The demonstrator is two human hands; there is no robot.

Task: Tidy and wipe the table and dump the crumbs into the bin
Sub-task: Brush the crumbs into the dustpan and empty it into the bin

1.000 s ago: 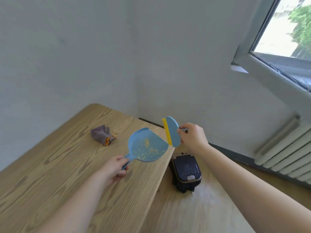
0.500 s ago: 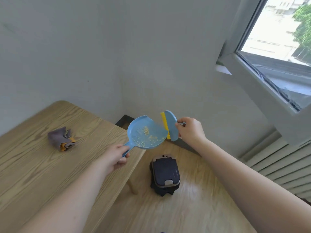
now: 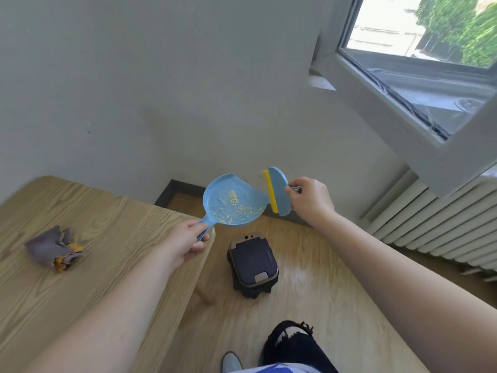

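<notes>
- Head view looks down on a blue dustpan (image 3: pixel 233 201) held in the air past the corner of the wooden table (image 3: pixel 94 265), up and to the left of the bin (image 3: pixel 252 262).
- Left hand (image 3: pixel 185 242) has its fingers curled round the dustpan's handle, above the table's edge.
- Pale yellow crumbs (image 3: pixel 232 204) lie scattered across the dustpan's floor.
- Right hand (image 3: pixel 309 200) pinches the thin handle of a small blue brush (image 3: pixel 279 191) with yellow bristles; the bristle edge stands just beside the dustpan's open lip, and whether it touches cannot be told.
- Dark bin with a closed lid stands on the wood floor (image 3: pixel 322 305), right of the table and below both hands.
- Crumpled grey and orange cloth (image 3: pixel 53 250) lies on the table, well to the left of the dustpan.
- Right of the bin, a white radiator (image 3: pixel 435 230) runs along the wall under a window (image 3: pixel 419 49).
- Near the bottom edge, below the bin, a dark trouser knee (image 3: pixel 293 345) and a grey shoe (image 3: pixel 231 362) show.
</notes>
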